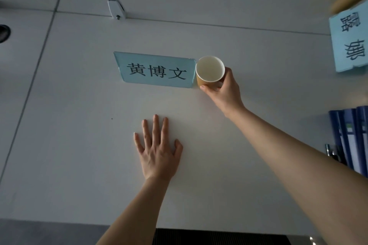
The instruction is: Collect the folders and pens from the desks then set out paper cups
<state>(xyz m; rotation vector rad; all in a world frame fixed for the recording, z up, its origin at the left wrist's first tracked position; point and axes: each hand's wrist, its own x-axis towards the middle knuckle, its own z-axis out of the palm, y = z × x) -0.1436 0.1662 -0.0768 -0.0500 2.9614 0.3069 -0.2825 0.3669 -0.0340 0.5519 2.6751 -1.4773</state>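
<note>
While your right hand curls its grip round the empty paper cup, that cup stands upright just beside the blue name card. Your left hand lies flat, fingers spread, on the white table. Blue folders stand at the table's right edge, with pens beside them.

Two bare forearms enter the view from the lower edge. No sleeve edge shows on either arm within the picture. The left hand and the right hand are ungloved. Both wrists are bare. Fingernails are short and unpainted. Knuckle creases and tendons are visible on the left hand.
</note>
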